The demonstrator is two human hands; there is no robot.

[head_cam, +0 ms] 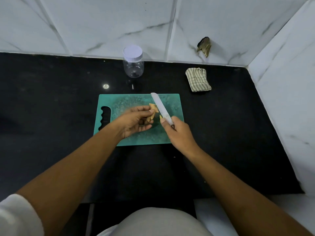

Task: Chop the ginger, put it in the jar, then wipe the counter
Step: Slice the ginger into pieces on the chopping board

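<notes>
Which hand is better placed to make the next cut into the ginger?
The right hand: it grips the knife, blade angled over the cutting board right beside the ginger. The left hand is occupied, its fingers holding the ginger.

A polished black counter (51, 103) is filling the corner. White tiles (105, 21) with grey veins are rising behind the counter and along its right side. A ragged dark hole (204, 46) is gaping in the tiles just above the counter's rear edge. A light spot (105, 86) is glinting on the counter
</notes>
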